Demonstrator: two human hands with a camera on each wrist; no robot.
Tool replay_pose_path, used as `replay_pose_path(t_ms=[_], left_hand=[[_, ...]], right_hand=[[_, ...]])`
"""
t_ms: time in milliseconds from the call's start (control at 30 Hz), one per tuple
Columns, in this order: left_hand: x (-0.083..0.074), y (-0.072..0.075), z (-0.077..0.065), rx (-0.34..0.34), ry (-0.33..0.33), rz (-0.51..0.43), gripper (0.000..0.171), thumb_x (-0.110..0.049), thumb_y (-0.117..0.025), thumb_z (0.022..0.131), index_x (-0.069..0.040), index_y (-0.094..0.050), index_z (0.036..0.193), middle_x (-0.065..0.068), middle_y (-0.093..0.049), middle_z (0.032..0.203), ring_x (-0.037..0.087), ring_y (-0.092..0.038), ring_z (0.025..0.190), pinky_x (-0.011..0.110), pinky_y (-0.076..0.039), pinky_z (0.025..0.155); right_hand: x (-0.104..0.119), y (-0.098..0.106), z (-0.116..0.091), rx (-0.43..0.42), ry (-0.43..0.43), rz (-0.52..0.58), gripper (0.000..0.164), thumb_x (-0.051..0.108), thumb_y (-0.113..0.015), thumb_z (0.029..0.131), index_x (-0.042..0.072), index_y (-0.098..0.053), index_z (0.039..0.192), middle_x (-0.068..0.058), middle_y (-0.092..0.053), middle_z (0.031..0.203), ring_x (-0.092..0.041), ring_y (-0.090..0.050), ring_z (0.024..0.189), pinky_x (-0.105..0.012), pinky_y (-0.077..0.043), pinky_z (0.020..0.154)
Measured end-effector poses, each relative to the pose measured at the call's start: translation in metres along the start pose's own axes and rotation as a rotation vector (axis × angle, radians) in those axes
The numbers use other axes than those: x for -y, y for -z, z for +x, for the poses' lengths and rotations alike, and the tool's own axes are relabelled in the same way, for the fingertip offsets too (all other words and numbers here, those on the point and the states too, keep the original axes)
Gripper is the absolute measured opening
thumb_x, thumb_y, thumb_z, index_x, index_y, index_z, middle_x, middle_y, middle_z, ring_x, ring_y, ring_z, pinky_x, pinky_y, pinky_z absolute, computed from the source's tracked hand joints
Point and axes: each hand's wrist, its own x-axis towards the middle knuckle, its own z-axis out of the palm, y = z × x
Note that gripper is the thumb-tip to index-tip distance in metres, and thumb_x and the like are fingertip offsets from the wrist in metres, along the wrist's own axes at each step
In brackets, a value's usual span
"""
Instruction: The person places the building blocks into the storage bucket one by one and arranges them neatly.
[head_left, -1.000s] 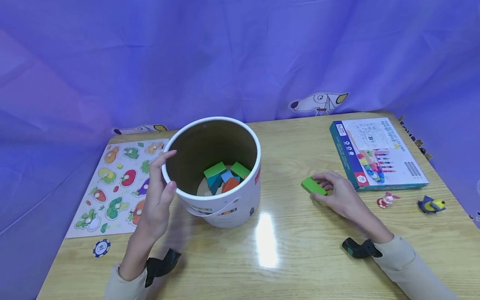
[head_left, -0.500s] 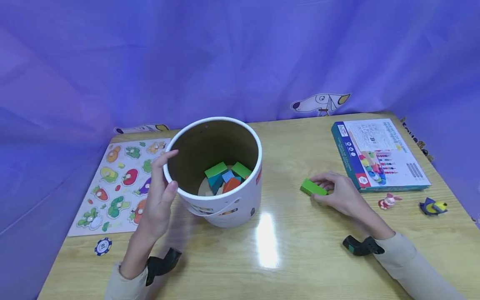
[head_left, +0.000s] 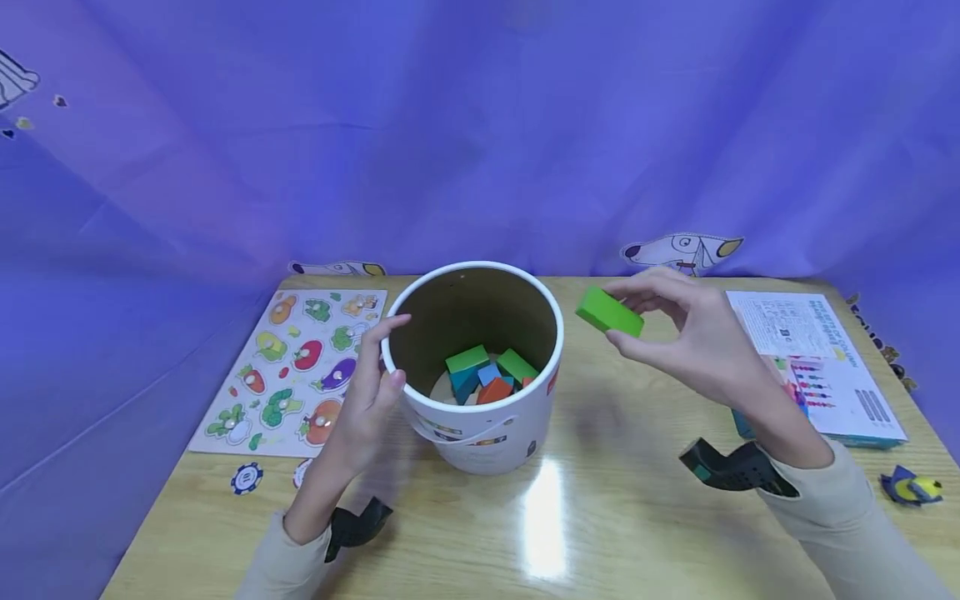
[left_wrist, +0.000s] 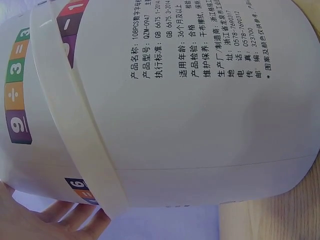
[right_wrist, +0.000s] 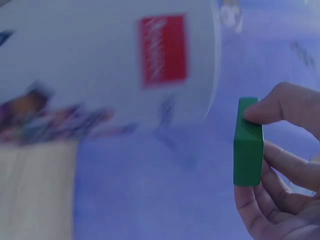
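A white bucket (head_left: 525,429) stands upright on the table, with several green, blue and orange blocks (head_left: 487,377) inside. My left hand (head_left: 360,421) rests against its left side, the thumb and index fingertips at the rim; in the left wrist view, other fingers (left_wrist: 77,217) touch the outer wall near the plastic handle (left_wrist: 82,117). My right hand (head_left: 697,337) pinches a green rectangular block (head_left: 609,312) between thumb and fingers, raised above the table to the right of the bucket. In the right wrist view the green block (right_wrist: 248,150) is upright in the fingertips.
A vegetable puzzle board (head_left: 255,417) lies left of the bucket, with a blue-and-white chip (head_left: 247,478) in front. A flat toy box (head_left: 862,392) sits at right, partly behind the right hand. Near it is a blue-and-yellow figure (head_left: 911,486). A purple cloth (head_left: 480,142) hangs behind.
My right hand has lifted the green block off the table and moved it up towards the bucket. The left hand stays at the bucket. The head view has shifted.
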Motion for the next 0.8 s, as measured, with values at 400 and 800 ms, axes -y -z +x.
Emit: replay_pose_path(t_ms=[400,800], left_hand=[[0.003,-0.017,-0.003,0.028,0.003,0.009,0.055,-0.020,-0.041,0.097,-0.026,-0.026,0.150,0.004,-0.026,0.155,0.035,-0.035,0.136,0.064,-0.042,0.099],[0.001,0.004,-0.003,0.010,-0.005,0.039,0.056,-0.013,-0.039,0.097,-0.020,-0.026,0.150,0.004,-0.025,0.155,0.030,-0.033,0.139,0.035,-0.046,0.103]], right_hand=[[0.032,-0.028,0.045,0.278,-0.019,-0.055,0.038,0.010,-0.076,0.079,0.018,-0.070,0.116,0.006,-0.065,0.104,-0.008,-0.059,0.094,-0.035,-0.050,0.091],[0.042,-0.057,0.073,0.341,0.036,-0.020,0.038,0.012,-0.076,0.078,0.017,-0.071,0.115,0.005,-0.064,0.101,-0.008,-0.059,0.091,-0.032,-0.049,0.087]])
